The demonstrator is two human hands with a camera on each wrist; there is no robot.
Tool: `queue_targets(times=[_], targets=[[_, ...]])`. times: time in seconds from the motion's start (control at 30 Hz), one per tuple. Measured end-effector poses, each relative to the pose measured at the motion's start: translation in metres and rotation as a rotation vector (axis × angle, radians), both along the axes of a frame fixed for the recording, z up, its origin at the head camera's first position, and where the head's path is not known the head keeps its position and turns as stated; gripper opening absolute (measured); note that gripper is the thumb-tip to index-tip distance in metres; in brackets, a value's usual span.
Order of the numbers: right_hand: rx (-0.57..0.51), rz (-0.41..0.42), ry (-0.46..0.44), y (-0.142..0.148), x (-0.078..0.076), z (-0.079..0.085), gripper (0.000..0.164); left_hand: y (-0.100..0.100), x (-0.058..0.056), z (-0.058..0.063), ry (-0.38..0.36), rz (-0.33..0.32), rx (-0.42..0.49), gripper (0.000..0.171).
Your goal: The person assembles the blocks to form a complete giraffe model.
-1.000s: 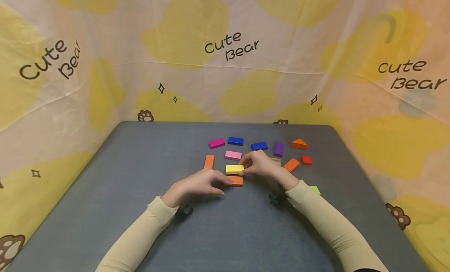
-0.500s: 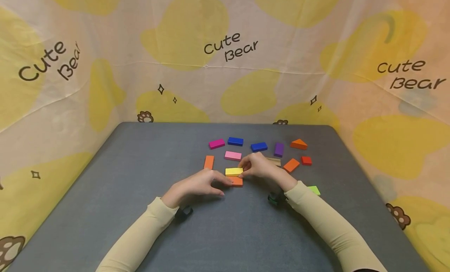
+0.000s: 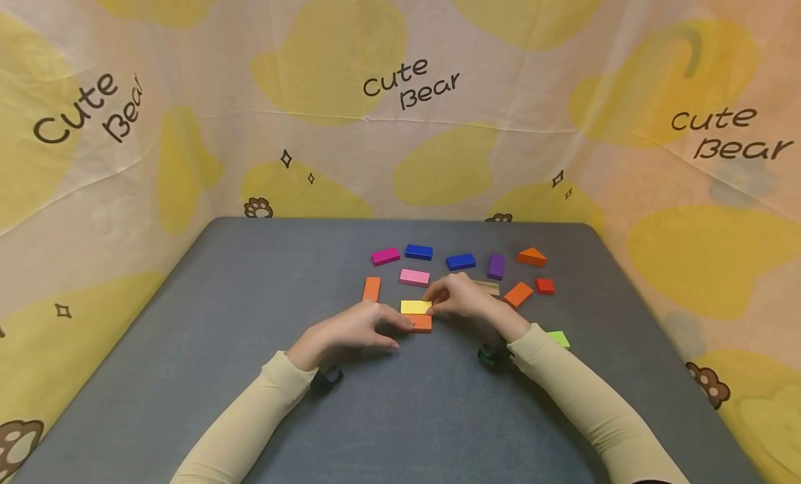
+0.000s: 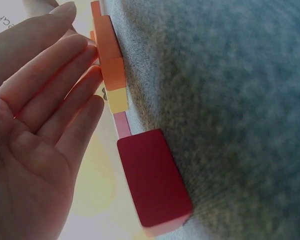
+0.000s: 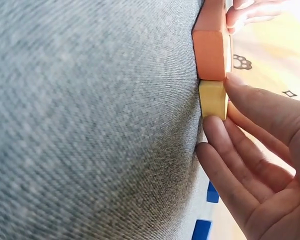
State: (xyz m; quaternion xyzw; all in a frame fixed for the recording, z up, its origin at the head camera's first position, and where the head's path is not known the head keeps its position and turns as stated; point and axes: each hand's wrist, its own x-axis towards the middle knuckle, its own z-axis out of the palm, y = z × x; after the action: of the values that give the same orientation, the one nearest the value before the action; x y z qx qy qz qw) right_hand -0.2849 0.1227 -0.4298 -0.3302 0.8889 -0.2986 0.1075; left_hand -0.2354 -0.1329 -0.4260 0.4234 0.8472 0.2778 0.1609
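Observation:
On the grey table, a yellow block (image 3: 414, 307) lies flush against the far long side of an orange block (image 3: 422, 324). My right hand (image 3: 462, 294) pinches the yellow block's right end; in the right wrist view the thumb is at the yellow block (image 5: 213, 99) on one side and fingertips on the other. From the left, my left hand (image 3: 355, 325) touches the orange block's left part with its fingertips, hiding that end. The left wrist view has this hand (image 4: 45, 100) with nearly straight fingers beside the orange block (image 4: 110, 55).
Behind lie a pink block (image 3: 414, 277), a magenta block (image 3: 385, 256), two blue blocks (image 3: 419, 252) and a purple block (image 3: 496, 266). Another orange block (image 3: 372, 288) lies beyond my left hand. Right of my right hand are a red block (image 3: 545, 286), an orange triangle (image 3: 532, 256) and a green block (image 3: 559, 339).
My right hand has drawn the yellow block a little toward me, closing the gap to the orange block. The left hand has stayed in place.

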Motion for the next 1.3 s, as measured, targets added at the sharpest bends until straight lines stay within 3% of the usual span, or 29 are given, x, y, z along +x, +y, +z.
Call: queue_targets(times=[1.03,1.3], targets=[[-0.011,-0.017,-0.038,0.0016,0.0003,-0.0014,0.022,0.0016,-0.0012,0.0013,0.019,-0.007,-0.021,0.039],[-0.028,0.011,-0.062,0.005,-0.0008,0.0003,0.027,0.0057,-0.0026,0.0025,0.088,-0.013,0.007,0.037]])
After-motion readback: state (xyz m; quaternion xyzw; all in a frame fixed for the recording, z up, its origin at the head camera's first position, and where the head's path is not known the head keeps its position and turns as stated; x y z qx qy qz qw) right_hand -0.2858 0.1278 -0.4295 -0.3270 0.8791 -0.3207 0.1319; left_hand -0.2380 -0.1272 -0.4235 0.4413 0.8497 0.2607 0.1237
